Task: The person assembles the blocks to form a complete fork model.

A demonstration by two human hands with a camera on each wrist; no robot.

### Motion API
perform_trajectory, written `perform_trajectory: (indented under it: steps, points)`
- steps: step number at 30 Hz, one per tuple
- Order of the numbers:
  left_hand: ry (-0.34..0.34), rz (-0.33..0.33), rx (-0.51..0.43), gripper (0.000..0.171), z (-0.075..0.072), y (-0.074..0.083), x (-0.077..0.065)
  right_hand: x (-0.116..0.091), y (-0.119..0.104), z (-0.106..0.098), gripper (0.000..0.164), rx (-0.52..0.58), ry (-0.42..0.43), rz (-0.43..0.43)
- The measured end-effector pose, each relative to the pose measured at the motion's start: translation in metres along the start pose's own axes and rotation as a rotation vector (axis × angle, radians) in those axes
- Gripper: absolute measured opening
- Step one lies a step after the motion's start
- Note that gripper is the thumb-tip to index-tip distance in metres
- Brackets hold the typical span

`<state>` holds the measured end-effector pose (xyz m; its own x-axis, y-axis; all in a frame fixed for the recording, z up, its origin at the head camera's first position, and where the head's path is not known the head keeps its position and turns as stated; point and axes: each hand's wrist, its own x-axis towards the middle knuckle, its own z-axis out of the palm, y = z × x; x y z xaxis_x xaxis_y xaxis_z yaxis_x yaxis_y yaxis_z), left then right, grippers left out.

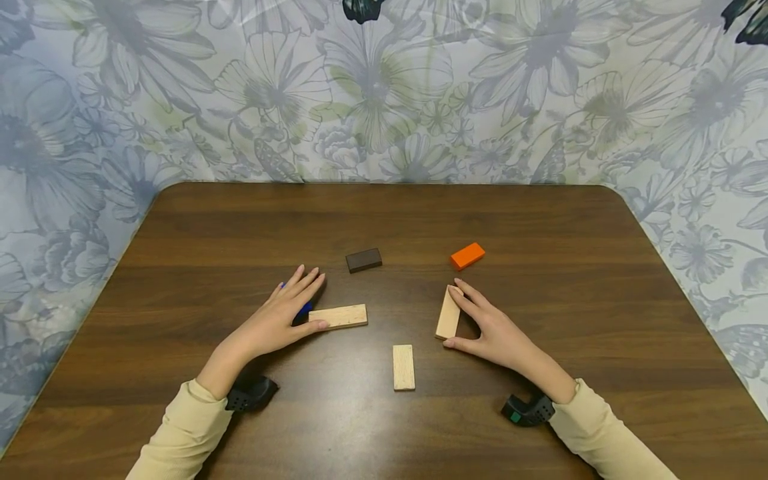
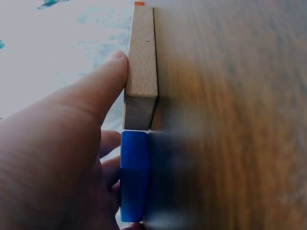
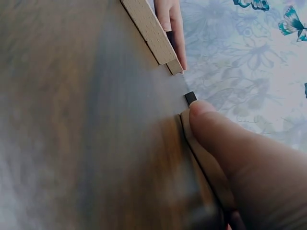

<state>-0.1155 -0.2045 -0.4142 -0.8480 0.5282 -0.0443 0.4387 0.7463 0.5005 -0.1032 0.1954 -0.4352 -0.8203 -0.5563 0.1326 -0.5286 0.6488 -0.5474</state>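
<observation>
My left hand (image 1: 276,323) lies with spread, straight fingers over a blue block (image 2: 134,177), mostly hidden under it in the head view. The left thumb touches the near side of a plain wooden block (image 1: 345,316) lying lengthwise beside the blue one. On the right, my right hand (image 1: 495,333) pinches a second plain wooden block (image 1: 447,315) by its two ends, fingertips at the far end and thumb at the near end. A third plain wooden block (image 1: 404,368) lies between the hands, closer to me.
A dark brown block (image 1: 363,261) lies beyond the left hand's fingertips, and an orange block (image 1: 467,256) beyond the right hand's. The brown wooden table (image 1: 384,220) ends at a floral-patterned wall (image 1: 384,100). Each wrist carries a black camera.
</observation>
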Motion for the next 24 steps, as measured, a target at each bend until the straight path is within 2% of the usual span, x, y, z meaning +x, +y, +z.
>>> perform_trajectory:
  steps: [8,11,19,24]
  points:
    - [0.012,0.017,0.007,0.081,0.001,-0.001,0.000,0.007,0.006,0.002,0.085,-0.038,0.092,-0.138]
    - [0.017,0.020,0.010,0.082,0.002,-0.001,0.000,0.012,0.009,0.003,0.084,-0.033,0.100,-0.170]
    - [0.009,0.014,0.001,0.082,0.002,0.001,-0.001,0.031,0.004,-0.001,0.083,-0.010,0.067,-0.175]
    - [0.006,0.011,-0.002,0.082,0.001,0.002,-0.001,0.046,-0.002,-0.004,0.085,0.007,0.015,-0.158]
